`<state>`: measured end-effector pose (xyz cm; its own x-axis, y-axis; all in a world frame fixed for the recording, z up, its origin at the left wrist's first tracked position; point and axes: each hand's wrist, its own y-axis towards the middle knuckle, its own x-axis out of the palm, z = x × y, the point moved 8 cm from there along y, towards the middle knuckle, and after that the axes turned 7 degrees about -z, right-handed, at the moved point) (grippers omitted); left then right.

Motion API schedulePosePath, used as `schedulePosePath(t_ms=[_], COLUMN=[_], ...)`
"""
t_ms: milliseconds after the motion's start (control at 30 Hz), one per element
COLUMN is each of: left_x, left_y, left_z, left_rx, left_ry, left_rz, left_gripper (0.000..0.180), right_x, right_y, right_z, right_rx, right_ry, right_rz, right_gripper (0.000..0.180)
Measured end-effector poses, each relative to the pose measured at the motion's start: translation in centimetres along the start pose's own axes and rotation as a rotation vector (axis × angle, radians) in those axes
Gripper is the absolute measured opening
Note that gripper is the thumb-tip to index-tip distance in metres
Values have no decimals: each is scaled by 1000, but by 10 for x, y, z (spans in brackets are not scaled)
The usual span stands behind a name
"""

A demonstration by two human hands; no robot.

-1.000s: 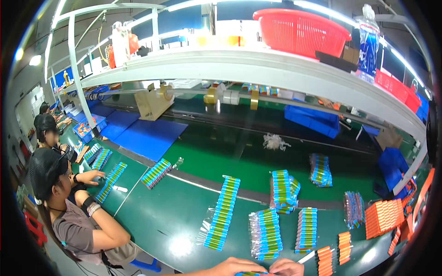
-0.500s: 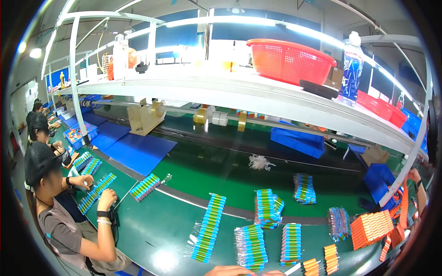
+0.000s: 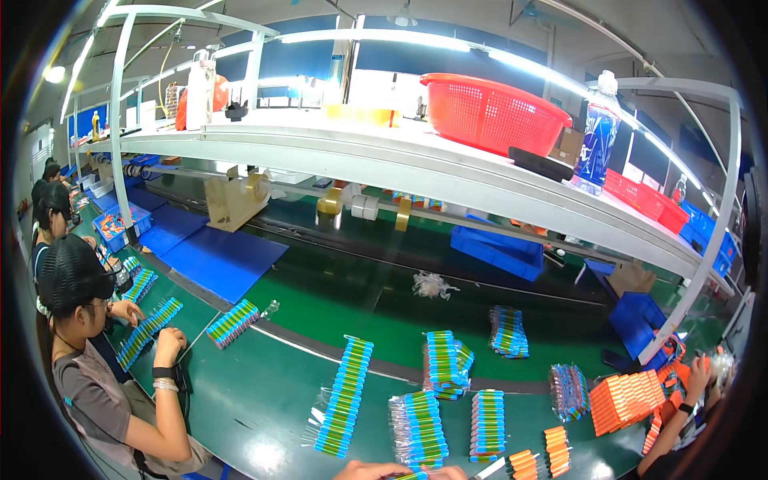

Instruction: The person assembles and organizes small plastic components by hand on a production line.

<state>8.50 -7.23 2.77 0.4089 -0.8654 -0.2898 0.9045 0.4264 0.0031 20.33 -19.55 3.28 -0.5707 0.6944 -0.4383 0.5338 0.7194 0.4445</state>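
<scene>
At the lower edge, my left hand (image 3: pixel 370 471) and my right hand (image 3: pixel 445 474) are close together, both cut off by the picture's rim. Between their fingers shows a thin blue-and-green stick (image 3: pixel 413 476), its ends hidden. Just beyond lies a stack of blue-and-green sticks with clear wrapping (image 3: pixel 419 432). Right of it sits a narrower stack (image 3: pixel 487 424), and to the left a long overlapping row of the same sticks (image 3: pixel 346 396) slants away. A white strip (image 3: pixel 490 468) lies right of my right hand.
Small orange bundles (image 3: pixel 557 452) and a large orange stack (image 3: pixel 628 402) lie right, beside a person's arm (image 3: pixel 692 388). Another person (image 3: pixel 120 376) works at left. Overhead runs a white shelf (image 3: pixel 400 170) with a red basket (image 3: pixel 496 112). Blue bins (image 3: pixel 498 250) stand behind.
The whole view has shifted, so the table's things appear farther left. My hands show a bit more, with the stick clearer between them. The person at right has moved an arm further into view.
</scene>
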Motion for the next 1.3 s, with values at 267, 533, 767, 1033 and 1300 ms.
schedulePosePath(t_ms=[267,533,767,1033,1300], left_x=[8,27,27,36,41], left_y=[1,6,6,-6,-12], left_z=[-39,-68,-64,-70,-63], left_rx=[-4,-3,-120,-303,-277], left_ry=[-212,-608,-976,-925,-969], left_rz=[134,102,-85,-203,-275], left_gripper=[31,41,30,35,37], right_x=[8,16,18,10,2], right_y=[1,-8,8,3,2], right_z=[-48,-54,-45,-37,-32], right_rx=[-343,-375,-419,-381,-335], right_ry=[-426,-456,-279,-207,-181], right_rz=[21,-65,-138,-85,-69], right_gripper=[13,17,24,26,23])
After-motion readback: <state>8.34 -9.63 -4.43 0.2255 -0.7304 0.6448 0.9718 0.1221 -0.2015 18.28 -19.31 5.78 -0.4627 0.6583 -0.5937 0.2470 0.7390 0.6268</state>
